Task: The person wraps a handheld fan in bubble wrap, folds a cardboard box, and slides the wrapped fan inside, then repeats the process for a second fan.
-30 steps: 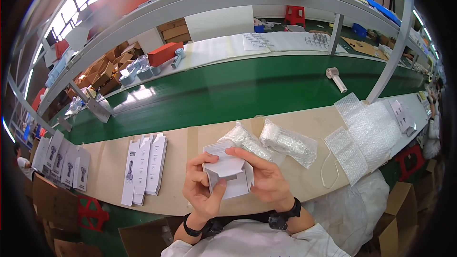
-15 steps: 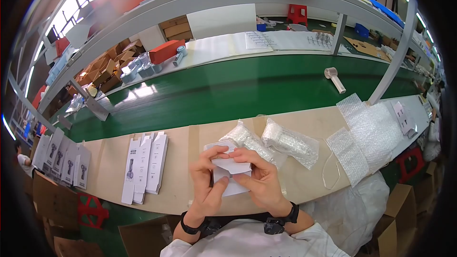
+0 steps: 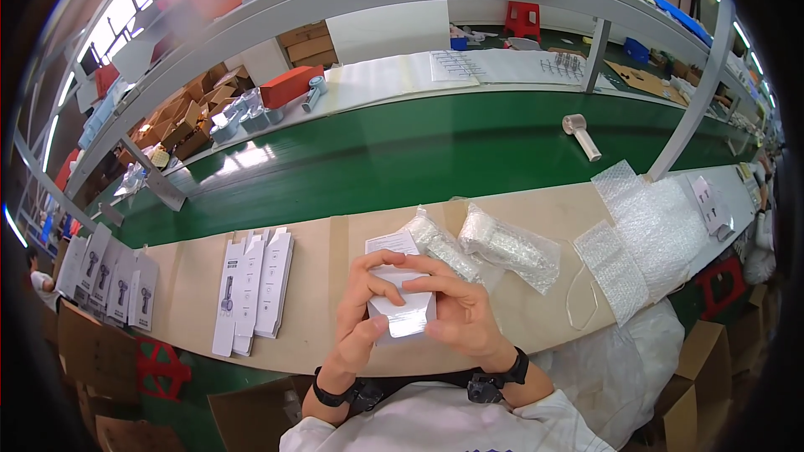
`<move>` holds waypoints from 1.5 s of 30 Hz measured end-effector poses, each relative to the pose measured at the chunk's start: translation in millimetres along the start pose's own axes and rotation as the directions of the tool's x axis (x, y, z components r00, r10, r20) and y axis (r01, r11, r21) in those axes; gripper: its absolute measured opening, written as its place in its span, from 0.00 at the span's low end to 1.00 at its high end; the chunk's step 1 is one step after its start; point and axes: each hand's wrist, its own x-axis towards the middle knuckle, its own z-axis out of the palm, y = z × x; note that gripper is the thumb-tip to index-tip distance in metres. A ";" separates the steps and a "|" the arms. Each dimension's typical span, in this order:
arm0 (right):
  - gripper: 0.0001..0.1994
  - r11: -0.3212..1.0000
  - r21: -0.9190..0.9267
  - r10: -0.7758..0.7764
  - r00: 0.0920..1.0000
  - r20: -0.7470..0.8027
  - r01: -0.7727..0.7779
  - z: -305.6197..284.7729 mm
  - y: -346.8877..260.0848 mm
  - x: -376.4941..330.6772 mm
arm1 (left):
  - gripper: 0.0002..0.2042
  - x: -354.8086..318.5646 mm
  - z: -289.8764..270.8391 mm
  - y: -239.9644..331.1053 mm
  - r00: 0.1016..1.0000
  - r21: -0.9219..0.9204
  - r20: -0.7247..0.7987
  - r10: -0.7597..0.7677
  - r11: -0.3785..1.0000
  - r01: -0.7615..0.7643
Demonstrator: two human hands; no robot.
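A white carton point(image 3: 408, 318) is held between both hands over the near middle of the table, its glossy end face toward me. My left hand point(image 3: 362, 305) grips its left side, fingers curled over the top and thumb at the lower left corner. My right hand point(image 3: 463, 314) holds the right side, fingers across the top and thumb at the lower right edge. Just beyond the hands shows a printed white panel point(image 3: 391, 243); whether it belongs to the carton I cannot tell. Two bubble-wrapped packets, one nearer point(image 3: 442, 244) and one farther right point(image 3: 511, 249), lie close by.
Flattened printed cartons point(image 3: 255, 293) lie to the left. Several upright cartons point(image 3: 117, 280) stand at the far left. Bubble wrap sheets point(image 3: 649, 238) cover the right end. Beyond the table runs a green conveyor belt point(image 3: 402, 151) carrying a handheld fan point(image 3: 584, 137). A grey frame point(image 3: 678, 130) rises at right.
The flaps at the carton's end stood partly raised under both thumbs; that end now looks flat and closed. My fingers have moved across its top. The handheld fan has shifted slightly left.
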 end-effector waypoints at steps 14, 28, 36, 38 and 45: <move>0.25 1.000 0.005 0.007 0.999 0.036 -0.007 -15.7 14.7 0.6 | 0.15 1.6 -0.6 -0.9 0.999 0.151 -0.028 0.042 0.988 -0.037; 0.24 1.000 0.003 -0.021 0.999 0.027 0.021 -12.7 6.6 6.3 | 0.20 5.5 -4.6 -3.5 1.000 -0.066 0.023 -0.005 0.998 0.007; 0.24 0.995 -0.059 -0.088 0.992 -0.088 0.083 -10.0 23.9 5.6 | 0.16 3.2 -5.4 -16.7 0.990 -0.020 -0.014 0.143 0.990 -0.143; 0.24 0.985 -0.127 -0.119 0.992 -0.038 0.113 -16.0 28.3 3.9 | 0.11 5.1 -10.8 -13.3 0.980 0.118 0.069 0.189 0.973 -0.196; 0.24 0.971 -0.161 -0.157 0.978 0.140 0.179 -13.9 14.4 8.2 | 0.03 9.8 -10.5 -4.8 0.994 0.111 0.060 0.096 0.989 -0.103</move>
